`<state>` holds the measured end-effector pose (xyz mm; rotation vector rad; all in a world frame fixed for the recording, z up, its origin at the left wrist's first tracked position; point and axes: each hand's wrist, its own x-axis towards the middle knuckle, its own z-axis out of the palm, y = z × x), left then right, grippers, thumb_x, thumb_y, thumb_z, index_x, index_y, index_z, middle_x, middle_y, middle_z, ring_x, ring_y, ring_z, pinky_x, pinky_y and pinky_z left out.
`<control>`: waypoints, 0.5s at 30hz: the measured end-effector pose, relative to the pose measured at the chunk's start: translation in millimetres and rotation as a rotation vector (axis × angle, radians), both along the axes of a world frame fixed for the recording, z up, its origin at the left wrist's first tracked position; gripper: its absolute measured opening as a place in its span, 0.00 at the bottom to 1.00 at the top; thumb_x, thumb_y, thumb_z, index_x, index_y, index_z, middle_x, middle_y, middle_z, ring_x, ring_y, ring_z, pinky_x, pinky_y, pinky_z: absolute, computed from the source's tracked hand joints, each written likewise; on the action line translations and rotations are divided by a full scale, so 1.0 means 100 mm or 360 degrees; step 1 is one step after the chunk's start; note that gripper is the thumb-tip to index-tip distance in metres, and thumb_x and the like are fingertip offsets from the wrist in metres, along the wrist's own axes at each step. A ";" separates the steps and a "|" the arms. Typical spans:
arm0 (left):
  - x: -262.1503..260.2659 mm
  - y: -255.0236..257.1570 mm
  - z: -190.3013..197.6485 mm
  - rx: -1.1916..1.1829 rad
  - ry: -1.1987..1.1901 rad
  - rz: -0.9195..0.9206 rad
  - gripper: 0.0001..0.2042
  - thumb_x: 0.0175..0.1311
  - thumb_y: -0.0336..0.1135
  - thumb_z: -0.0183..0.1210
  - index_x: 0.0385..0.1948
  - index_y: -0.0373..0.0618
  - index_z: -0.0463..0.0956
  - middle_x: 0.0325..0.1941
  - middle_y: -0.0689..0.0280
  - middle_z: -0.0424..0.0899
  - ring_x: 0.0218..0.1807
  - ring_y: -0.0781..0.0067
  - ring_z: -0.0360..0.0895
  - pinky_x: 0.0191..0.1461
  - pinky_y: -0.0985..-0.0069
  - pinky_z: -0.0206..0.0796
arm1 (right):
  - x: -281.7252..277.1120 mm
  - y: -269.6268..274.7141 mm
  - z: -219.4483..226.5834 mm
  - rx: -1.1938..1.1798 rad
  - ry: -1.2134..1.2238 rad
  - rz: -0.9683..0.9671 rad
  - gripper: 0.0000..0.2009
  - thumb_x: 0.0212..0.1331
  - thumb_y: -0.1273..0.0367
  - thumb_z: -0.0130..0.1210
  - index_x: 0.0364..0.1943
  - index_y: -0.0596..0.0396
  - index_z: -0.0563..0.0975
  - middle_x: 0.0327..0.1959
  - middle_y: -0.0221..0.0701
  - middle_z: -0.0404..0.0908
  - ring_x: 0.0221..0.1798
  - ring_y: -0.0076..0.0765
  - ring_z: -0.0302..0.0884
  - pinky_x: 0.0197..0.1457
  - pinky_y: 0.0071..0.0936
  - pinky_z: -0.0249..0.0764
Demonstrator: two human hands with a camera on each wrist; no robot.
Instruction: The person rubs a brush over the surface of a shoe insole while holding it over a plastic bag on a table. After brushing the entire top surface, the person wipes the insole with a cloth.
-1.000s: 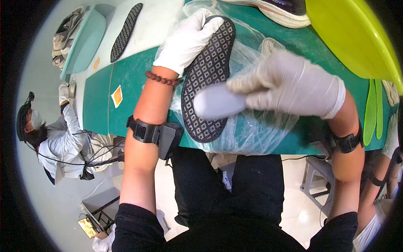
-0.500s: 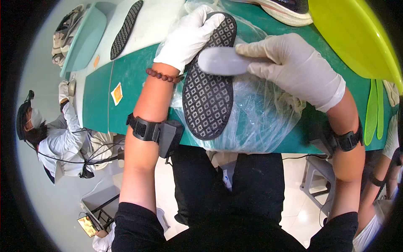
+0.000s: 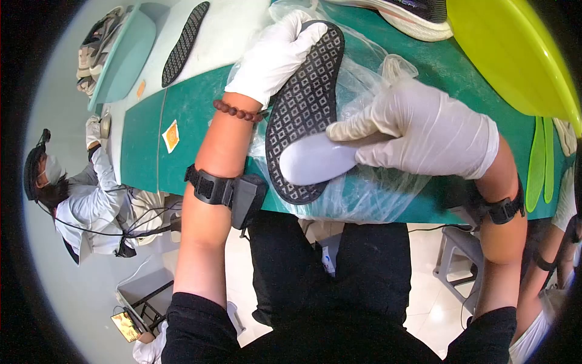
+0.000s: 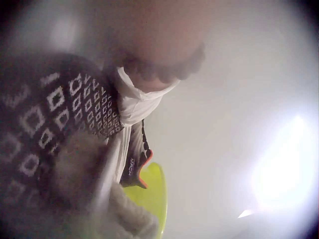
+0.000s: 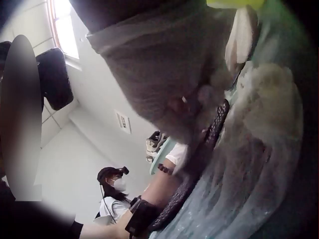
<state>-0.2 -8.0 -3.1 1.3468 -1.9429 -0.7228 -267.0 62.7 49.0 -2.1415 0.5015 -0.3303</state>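
A black insole with a pale diamond pattern (image 3: 303, 109) lies over clear plastic film (image 3: 370, 203) in the head view. Its upper end is pinched by my gloved left hand (image 3: 273, 57), thumb on the patterned face. My gloved right hand (image 3: 424, 127) grips one end of a smooth, whitish oval piece (image 3: 318, 159), which lies across the insole's lower part. In the left wrist view the patterned insole (image 4: 55, 114) looms close, beside the gloved left hand (image 4: 142, 102). The right wrist view shows the gloved right hand (image 5: 159, 74) dark and close, above the insole's edge (image 5: 177, 201).
A yellow-green basin (image 3: 515, 54) and a shoe (image 3: 418, 18) are at the upper right, with green insoles (image 3: 533, 164) below. Another patterned insole (image 3: 185, 45), a small orange-and-white packet (image 3: 171, 136) and a teal basin (image 3: 130, 54) are on the left. A masked person (image 3: 85, 194) sits beyond.
The right hand and whitish piece went up the insole, then came back down to its lower part. The left hand keeps its pinch at the upper end, with little movement.
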 end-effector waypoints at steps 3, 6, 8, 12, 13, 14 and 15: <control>-0.01 0.01 -0.01 0.0063 0.0131 -0.0028 0.19 0.77 0.51 0.58 0.50 0.42 0.81 0.42 0.61 0.87 0.44 0.72 0.81 0.55 0.71 0.72 | -0.01 -0.04 -0.07 -0.0113 -0.0068 -0.0440 0.17 0.62 0.67 0.64 0.55 0.57 0.85 0.47 0.46 0.89 0.48 0.48 0.89 0.55 0.36 0.81; -0.03 0.03 0.03 0.0136 0.0205 -0.0055 0.14 0.79 0.45 0.60 0.45 0.42 0.80 0.40 0.76 0.80 0.44 0.87 0.71 0.53 0.83 0.65 | -0.05 -0.09 -0.07 -0.0199 -0.0093 -0.0486 0.17 0.63 0.67 0.64 0.54 0.56 0.86 0.48 0.46 0.89 0.48 0.47 0.90 0.55 0.35 0.82; -0.01 0.00 0.00 0.0008 0.0046 -0.0019 0.19 0.77 0.50 0.59 0.49 0.41 0.80 0.43 0.66 0.85 0.46 0.77 0.78 0.55 0.75 0.70 | -0.06 -0.04 -0.02 -0.0035 -0.0016 -0.0285 0.16 0.63 0.67 0.65 0.54 0.54 0.86 0.48 0.46 0.89 0.48 0.45 0.90 0.54 0.34 0.82; 0.01 -0.02 -0.02 0.0022 0.0035 -0.0014 0.22 0.76 0.54 0.57 0.52 0.41 0.80 0.45 0.57 0.88 0.48 0.67 0.83 0.57 0.68 0.72 | 0.00 -0.02 -0.07 0.0009 -0.0071 -0.0489 0.16 0.63 0.67 0.65 0.54 0.54 0.86 0.46 0.45 0.89 0.48 0.44 0.90 0.55 0.33 0.82; 0.01 -0.02 -0.04 0.0071 0.0109 -0.0033 0.22 0.76 0.54 0.57 0.52 0.41 0.80 0.45 0.56 0.88 0.48 0.65 0.83 0.57 0.68 0.72 | 0.01 -0.06 -0.13 -0.0063 -0.0131 -0.0601 0.16 0.63 0.67 0.65 0.54 0.54 0.86 0.46 0.45 0.90 0.48 0.44 0.90 0.55 0.33 0.82; 0.01 -0.03 -0.04 0.0041 0.0051 -0.0015 0.22 0.76 0.54 0.57 0.52 0.41 0.80 0.45 0.57 0.88 0.47 0.66 0.83 0.57 0.68 0.72 | 0.02 -0.09 -0.16 -0.0138 -0.0191 -0.0712 0.16 0.63 0.67 0.65 0.54 0.54 0.86 0.46 0.45 0.90 0.48 0.44 0.90 0.55 0.33 0.82; 0.02 -0.03 -0.05 0.0010 -0.0007 0.0002 0.22 0.76 0.54 0.57 0.51 0.41 0.81 0.44 0.57 0.88 0.47 0.67 0.83 0.56 0.68 0.72 | 0.00 -0.08 -0.12 -0.0135 -0.0144 -0.0571 0.16 0.63 0.67 0.65 0.54 0.55 0.86 0.46 0.45 0.90 0.48 0.44 0.90 0.56 0.33 0.81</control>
